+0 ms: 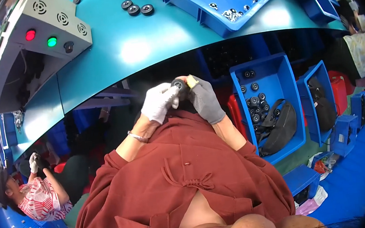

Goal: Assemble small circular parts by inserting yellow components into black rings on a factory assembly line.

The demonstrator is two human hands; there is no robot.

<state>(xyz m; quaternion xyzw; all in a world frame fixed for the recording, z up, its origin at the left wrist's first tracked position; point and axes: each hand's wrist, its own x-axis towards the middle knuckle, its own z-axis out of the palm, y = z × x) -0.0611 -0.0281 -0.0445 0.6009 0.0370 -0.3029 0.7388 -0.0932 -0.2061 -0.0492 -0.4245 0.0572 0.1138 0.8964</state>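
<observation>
Both my hands meet in front of my chest around a small black toy wheel (179,85) with a silvery hub. My left hand (159,103), in a white glove, grips it from the left, the fingertips on the hub side. On the other side my right hand (206,98), in a grey glove with a yellow patch at a fingertip, is closed on the wheel's edge. Part of the wheel is hidden by the fingers. On the teal table (107,46) beyond lie several similar black wheels (133,10).
A blue tray (181,7) on the table holds shiny silver parts (232,15). At right, a blue bin (273,76) contains black wheels (254,105) and a black bag (279,131). A white machine box (55,22) with lights stands left. Another person (41,197) sits lower left.
</observation>
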